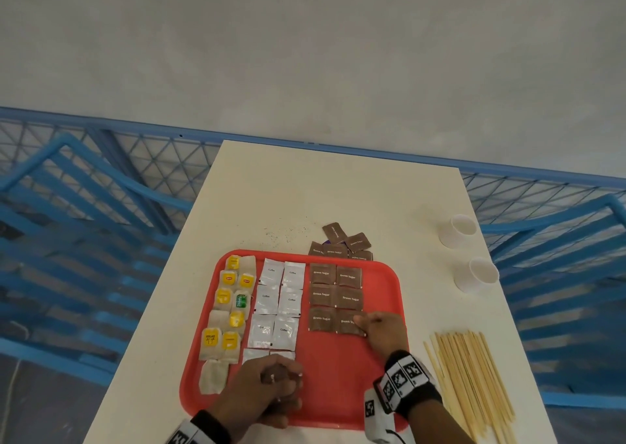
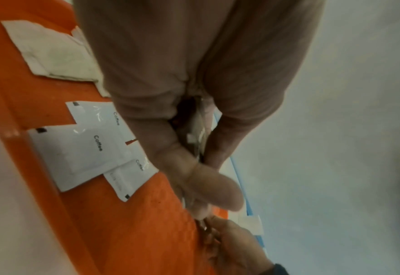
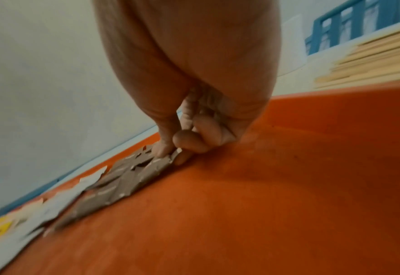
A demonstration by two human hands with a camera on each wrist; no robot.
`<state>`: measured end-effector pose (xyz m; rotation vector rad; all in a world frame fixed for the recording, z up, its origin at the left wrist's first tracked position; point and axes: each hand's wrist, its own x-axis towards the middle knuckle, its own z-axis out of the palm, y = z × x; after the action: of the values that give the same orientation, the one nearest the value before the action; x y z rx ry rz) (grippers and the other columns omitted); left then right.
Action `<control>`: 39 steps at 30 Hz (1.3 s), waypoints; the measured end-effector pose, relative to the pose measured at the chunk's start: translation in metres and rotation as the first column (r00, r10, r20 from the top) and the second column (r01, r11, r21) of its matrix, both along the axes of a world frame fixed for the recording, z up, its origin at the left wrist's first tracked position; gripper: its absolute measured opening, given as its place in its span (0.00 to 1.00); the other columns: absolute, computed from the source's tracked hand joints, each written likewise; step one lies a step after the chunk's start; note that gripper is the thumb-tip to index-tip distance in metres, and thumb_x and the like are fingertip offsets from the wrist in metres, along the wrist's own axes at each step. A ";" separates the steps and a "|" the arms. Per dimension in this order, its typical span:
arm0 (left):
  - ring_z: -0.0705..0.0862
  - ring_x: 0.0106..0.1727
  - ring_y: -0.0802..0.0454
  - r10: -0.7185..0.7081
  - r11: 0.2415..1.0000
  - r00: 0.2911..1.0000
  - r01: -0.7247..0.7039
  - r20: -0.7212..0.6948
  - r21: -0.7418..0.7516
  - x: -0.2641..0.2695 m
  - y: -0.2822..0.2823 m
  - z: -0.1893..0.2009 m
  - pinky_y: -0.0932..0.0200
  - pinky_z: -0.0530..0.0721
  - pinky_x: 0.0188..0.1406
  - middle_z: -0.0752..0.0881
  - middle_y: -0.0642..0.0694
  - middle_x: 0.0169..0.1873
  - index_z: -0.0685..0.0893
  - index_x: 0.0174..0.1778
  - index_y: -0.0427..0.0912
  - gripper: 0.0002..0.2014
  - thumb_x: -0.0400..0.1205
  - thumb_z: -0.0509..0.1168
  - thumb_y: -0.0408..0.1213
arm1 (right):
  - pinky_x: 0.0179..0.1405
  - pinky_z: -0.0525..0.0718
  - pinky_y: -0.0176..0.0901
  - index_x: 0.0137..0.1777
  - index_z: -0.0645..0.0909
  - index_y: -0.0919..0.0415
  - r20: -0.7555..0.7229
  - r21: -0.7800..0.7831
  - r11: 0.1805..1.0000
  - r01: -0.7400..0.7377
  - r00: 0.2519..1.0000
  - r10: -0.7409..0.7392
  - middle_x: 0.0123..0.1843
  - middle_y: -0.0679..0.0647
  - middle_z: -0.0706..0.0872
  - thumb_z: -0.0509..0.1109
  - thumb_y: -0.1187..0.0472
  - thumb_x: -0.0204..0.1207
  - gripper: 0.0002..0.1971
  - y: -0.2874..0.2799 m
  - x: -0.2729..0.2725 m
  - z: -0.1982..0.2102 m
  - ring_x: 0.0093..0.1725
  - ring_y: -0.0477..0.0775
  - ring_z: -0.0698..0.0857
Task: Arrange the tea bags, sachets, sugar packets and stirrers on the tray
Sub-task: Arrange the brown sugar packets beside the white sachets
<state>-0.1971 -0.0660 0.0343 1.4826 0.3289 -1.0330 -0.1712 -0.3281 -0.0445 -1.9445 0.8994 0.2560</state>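
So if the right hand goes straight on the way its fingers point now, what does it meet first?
The right hand points left across the red tray and its grip already touches the nearest brown sugar packet. Going on, it would push that packet into the brown sugar packet beside it, probably.

Head view: from above, facing down and forward over the bench and red tray. Wrist views: very near, along each hand toward the fingers (blurred), sharing the tray surface beneath them.

Matt red plastic tray, glossy white sachets (crinkled foil look), pale wooden stirrers.
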 end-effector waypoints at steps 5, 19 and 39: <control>0.92 0.51 0.35 0.046 0.993 0.999 -0.047 -0.014 -0.109 0.003 0.004 0.002 0.48 0.91 0.36 0.93 0.39 0.52 0.80 0.65 0.54 0.25 0.79 0.69 0.21 | 0.47 0.85 0.52 0.34 0.77 0.58 -0.078 -0.176 0.981 -0.078 0.995 0.065 0.39 0.56 0.88 0.79 0.49 0.69 0.16 0.006 0.001 0.001 0.44 0.61 0.86; 0.92 0.51 0.40 0.008 0.987 1.000 -0.003 0.030 -0.163 0.006 -0.008 0.008 0.40 0.91 0.43 0.88 0.37 0.58 0.82 0.65 0.45 0.24 0.78 0.68 0.17 | 0.40 0.81 0.32 0.35 0.88 0.52 0.287 0.158 0.853 -0.498 0.850 0.443 0.34 0.50 0.91 0.77 0.61 0.73 0.07 0.055 -0.046 0.087 0.35 0.38 0.85; 0.88 0.28 0.47 0.008 0.986 0.960 -0.054 0.281 0.158 0.001 -0.007 -0.003 0.54 0.87 0.27 0.89 0.34 0.34 0.87 0.41 0.34 0.07 0.81 0.70 0.35 | 0.37 0.81 0.32 0.39 0.91 0.59 0.123 0.323 0.896 -0.306 0.952 0.281 0.37 0.52 0.93 0.79 0.59 0.72 0.05 0.050 -0.070 0.060 0.34 0.41 0.85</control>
<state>-0.1958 -0.0729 0.0312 1.7425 0.2381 -0.7712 -0.2410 -0.2781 0.0153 -1.7452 0.4706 0.4812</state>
